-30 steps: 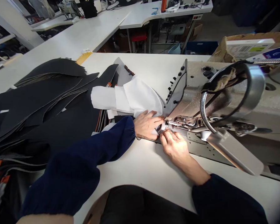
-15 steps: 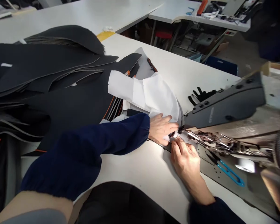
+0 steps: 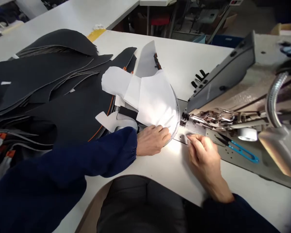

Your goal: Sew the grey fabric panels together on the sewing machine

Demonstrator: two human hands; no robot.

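A curved white fabric panel (image 3: 155, 97) lies at the sewing machine (image 3: 223, 87), its stitched rim beside the presser foot (image 3: 183, 119). My left hand (image 3: 153, 139) has its fingers curled over the panel's near edge. To the right, my right hand (image 3: 205, 153) is closed in a pinch just above the metal machine bed (image 3: 180, 135), apart from the panel. Whatever its fingertips hold is too small to make out. Blue thread snips (image 3: 243, 152) lie on the bed to the right of that hand.
Stacked dark grey fabric pieces (image 3: 63, 71), some with orange edges, cover the left of the table. Black strips (image 3: 200, 77) lie behind the machine arm. A flexible metal conduit (image 3: 273, 97) runs down to a lamp head (image 3: 281, 145) at the right.
The white panel and my left hand have shifted left, away from the needle area. My hands have parted, and my right hand sits slightly farther right. The camera view has turned somewhat.
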